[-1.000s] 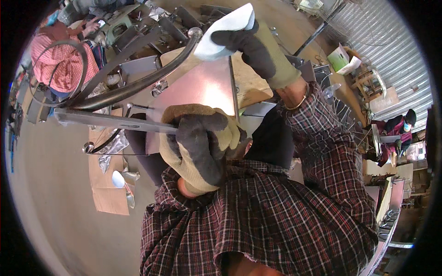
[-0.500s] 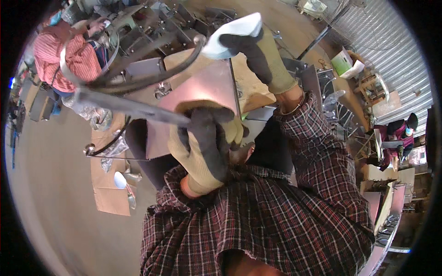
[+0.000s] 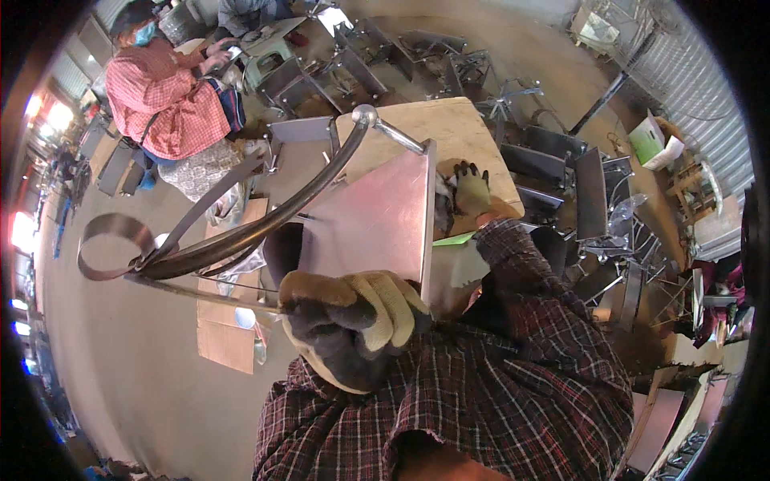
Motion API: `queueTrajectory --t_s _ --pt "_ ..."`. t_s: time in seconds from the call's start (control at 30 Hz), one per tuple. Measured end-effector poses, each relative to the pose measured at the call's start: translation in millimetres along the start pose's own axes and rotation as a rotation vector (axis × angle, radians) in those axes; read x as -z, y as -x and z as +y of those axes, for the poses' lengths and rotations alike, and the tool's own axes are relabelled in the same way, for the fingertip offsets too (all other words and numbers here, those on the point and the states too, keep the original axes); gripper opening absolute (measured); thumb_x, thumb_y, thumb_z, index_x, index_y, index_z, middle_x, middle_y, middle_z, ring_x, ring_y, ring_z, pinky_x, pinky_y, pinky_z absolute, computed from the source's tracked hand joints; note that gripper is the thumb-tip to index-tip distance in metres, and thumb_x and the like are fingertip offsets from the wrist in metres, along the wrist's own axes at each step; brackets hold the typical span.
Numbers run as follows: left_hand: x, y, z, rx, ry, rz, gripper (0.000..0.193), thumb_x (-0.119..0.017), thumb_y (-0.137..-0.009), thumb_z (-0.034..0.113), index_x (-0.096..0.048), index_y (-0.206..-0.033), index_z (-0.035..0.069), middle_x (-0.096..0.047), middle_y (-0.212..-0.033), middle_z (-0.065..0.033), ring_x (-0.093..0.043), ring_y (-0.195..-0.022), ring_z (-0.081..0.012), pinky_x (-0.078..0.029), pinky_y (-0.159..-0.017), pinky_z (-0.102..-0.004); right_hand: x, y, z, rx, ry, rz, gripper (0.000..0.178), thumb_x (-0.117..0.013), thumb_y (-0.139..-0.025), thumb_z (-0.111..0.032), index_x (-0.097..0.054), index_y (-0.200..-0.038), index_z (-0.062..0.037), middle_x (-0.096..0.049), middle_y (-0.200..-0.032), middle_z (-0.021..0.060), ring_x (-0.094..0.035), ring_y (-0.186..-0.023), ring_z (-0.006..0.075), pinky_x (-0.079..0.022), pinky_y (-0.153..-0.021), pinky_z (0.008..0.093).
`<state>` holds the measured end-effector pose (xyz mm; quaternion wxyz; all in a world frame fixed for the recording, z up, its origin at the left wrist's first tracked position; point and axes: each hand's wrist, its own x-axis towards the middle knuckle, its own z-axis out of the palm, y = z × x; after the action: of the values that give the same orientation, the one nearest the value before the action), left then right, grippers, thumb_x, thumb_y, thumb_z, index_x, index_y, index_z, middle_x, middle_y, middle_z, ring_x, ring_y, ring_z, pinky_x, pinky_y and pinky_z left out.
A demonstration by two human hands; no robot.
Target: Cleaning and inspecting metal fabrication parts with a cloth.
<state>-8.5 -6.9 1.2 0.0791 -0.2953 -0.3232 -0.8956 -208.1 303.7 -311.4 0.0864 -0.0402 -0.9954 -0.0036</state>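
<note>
A metal piece rests across my lap, made of a flat pinkish-grey plate (image 3: 373, 220) with a curved dark bar (image 3: 301, 188), a rounded knob (image 3: 365, 115) and a strip-metal loop (image 3: 116, 244). My left hand (image 3: 353, 325), in a tan and dark-grey glove, is closed at the plate's near side, around the end of a thin metal rod (image 3: 216, 293). Beyond the plate, my gloved right hand (image 3: 473, 191) lies over a wooden board (image 3: 469, 132) with its fingers apart. Beside it sits a crumpled grey-and-white bundle (image 3: 443, 196), partly hidden by the plate's edge.
Several similar metal pieces (image 3: 589, 192) crowd the right side and the far floor. Flattened cardboard (image 3: 224, 341) lies on the floor at left. A person in a red checked shirt (image 3: 164, 104) works at far left. A green-and-white box (image 3: 651, 144) stands by the corrugated wall.
My right hand has dropped from the knob to the wooden board and no longer holds up the white cloth. The metal piece has turned, and my left hand has moved nearer to me.
</note>
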Motion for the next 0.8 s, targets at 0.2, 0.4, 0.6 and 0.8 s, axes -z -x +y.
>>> queueTrajectory --t_s 0.2,0.4,0.6,0.8 --pt "-2.4 0.8 5.3 -0.041 0.132 0.044 0.021 -0.041 -0.099 0.023 -0.046 -0.096 0.003 -0.05 -0.056 -0.0095 -0.054 -0.048 -0.026 -0.051 -0.053 -0.0481 69.9 -0.6 -40.0 0.13 -0.085 0.086 0.062 -0.052 -0.083 -0.029 -0.039 -0.141 -0.0122 -0.04 -0.144 0.0145 -0.036 -0.132 0.037 -0.022 -0.107 0.0624" --pt "-2.9 0.9 1.7 -0.066 0.184 0.13 0.019 -0.041 -0.099 0.021 -0.044 -0.09 0.005 -0.047 -0.055 -0.0073 -0.051 -0.046 -0.0232 -0.049 -0.051 -0.0443 67.8 9.7 -76.1 0.561 -0.079 -0.018 0.042 -0.059 -0.072 -0.023 -0.063 -0.111 -0.0086 -0.062 -0.114 0.0145 -0.053 -0.114 0.0301 -0.027 -0.105 0.0572" --pt "-3.9 1.2 -3.4 -0.038 -0.027 -0.058 0.029 -0.029 -0.101 0.026 -0.052 -0.107 0.009 -0.045 -0.059 -0.0025 -0.046 -0.046 -0.0193 -0.042 -0.045 -0.0383 134.2 -32.7 -56.9 0.335 -0.6 0.372 0.02 -0.059 -0.079 -0.011 -0.065 -0.096 -0.0031 -0.067 -0.088 0.0155 -0.064 -0.078 0.0288 -0.05 -0.076 0.0373" --pt "-6.6 -2.8 -17.9 0.058 -0.184 0.005 0.018 -0.038 -0.099 0.02 -0.044 -0.091 0.006 -0.042 -0.053 -0.0052 -0.044 -0.039 -0.0217 -0.044 -0.042 -0.0415 309.5 13.3 -40.1 0.403 -1.282 0.186 0.033 -0.055 -0.09 -0.009 -0.053 -0.12 0.0034 -0.064 -0.099 0.0088 -0.059 -0.084 0.0107 -0.051 -0.075 0.0258"
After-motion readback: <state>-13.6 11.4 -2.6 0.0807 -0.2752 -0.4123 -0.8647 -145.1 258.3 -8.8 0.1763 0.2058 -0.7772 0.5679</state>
